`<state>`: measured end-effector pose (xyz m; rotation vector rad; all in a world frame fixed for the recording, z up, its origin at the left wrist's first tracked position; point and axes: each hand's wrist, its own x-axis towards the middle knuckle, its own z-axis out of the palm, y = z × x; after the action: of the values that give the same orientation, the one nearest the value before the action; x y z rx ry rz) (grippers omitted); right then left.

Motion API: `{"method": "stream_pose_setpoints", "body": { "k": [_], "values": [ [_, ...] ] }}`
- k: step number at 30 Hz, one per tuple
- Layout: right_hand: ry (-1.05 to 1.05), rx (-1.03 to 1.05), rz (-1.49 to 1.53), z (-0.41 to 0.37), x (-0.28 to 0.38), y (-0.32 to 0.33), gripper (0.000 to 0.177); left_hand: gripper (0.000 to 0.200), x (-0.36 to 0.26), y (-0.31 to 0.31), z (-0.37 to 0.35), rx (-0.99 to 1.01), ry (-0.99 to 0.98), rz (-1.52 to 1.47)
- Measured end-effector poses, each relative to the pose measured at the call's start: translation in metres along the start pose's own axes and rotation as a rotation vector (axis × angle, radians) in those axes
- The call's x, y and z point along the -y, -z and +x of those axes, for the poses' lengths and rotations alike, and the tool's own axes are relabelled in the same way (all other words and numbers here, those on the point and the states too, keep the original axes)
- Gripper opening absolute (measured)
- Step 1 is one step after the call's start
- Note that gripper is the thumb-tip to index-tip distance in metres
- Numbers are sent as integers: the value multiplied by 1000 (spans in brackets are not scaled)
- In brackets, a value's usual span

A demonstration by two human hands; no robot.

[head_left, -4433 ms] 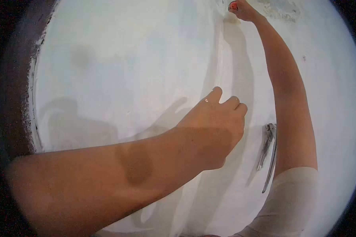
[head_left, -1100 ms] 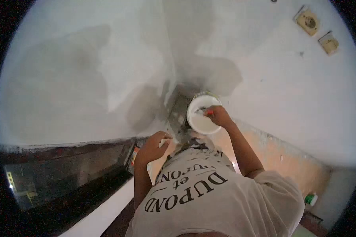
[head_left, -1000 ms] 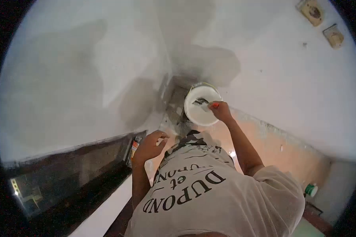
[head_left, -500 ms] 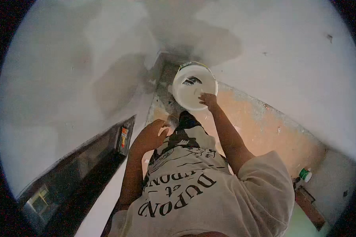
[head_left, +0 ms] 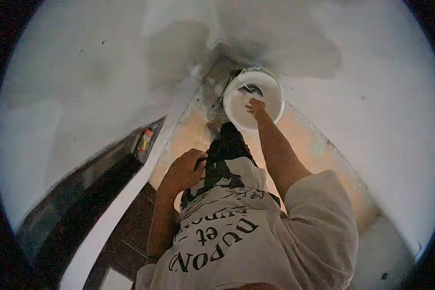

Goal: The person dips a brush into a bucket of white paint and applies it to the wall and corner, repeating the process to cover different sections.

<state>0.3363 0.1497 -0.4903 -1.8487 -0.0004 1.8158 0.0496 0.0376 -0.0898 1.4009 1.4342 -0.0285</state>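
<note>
A white bucket (head_left: 278, 111) with a raised wire handle stands near the corner, pale inside. Within it shows a dark patch (head_left: 251, 89) streaked with lighter marks. Over the bucket's inside reaches my right hand (head_left: 256, 105), fingers slightly apart and pointing left, just below that patch. Nothing shows between them. My left hand (head_left: 186, 166) hangs by my dark-and-light trousers (head_left: 227, 159), its fingers loosely curved with the thumb apart, empty.
On a dark recessed ledge to the left lies a paintbrush (head_left: 146, 138) with a red-orange part. Pale walls (head_left: 353, 121) with damp-looking patches meet in the corner behind the bucket. The floor (head_left: 183, 135) is orange-brown, with grey, stained edges.
My view has turned, so the bucket appears further right and higher. My right hand has moved from the bucket's near-right rim inward, toward the dark patch. My left hand stays by my leg.
</note>
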Motion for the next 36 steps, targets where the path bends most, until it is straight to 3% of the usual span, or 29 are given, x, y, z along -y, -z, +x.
{"method": "stream_pose_setpoints", "body": {
  "k": [10, 12, 15, 18, 20, 22, 23, 24, 26, 29, 32, 35, 36],
  "values": [
    [-32, 154, -465, 5, 19, -29, 36, 30, 11, -28, -14, -159, 74, -209],
    [-39, 125, -432, 7, 17, -28, 33, 29, 9, -36, -18, -212, 98, -236],
    [23, 419, -90, 30, 10, -3, 26, 29, 10, -50, -23, -267, 88, -222],
    [27, 327, -12, 13, 16, -9, 24, 30, 2, -57, -37, -336, 68, -237],
    [67, 333, -123, 7, 13, -3, 27, 30, 0, -68, -44, -375, 72, -236],
    [163, 615, -418, 17, 5, 18, 28, 30, -1, -80, -51, -404, 71, -231],
    [231, 524, -657, 6, 5, 15, 29, 30, -1, -86, -53, -412, 66, -250],
    [239, 530, -663, -7, 10, 9, 29, 31, -3, -94, -55, -419, 59, -274],
    [159, 409, -1039, -21, 20, 2, 34, 30, -13, -109, -58, -437, 75, -305],
    [225, 484, -932, -25, 16, 19, 32, 31, -21, -141, -58, -449, 38, -332],
    [225, 526, -862, -52, 24, 23, 42, 29, -48, -168, -63, -468, 20, -484],
    [136, 500, -465, -82, 27, 34, 43, 29, -53, -200, -63, -460, 1, -504],
    [152, 515, -467, -75, 25, 44, 43, 29, -56, -211, -66, -455, -9, -506]
  ]
}}
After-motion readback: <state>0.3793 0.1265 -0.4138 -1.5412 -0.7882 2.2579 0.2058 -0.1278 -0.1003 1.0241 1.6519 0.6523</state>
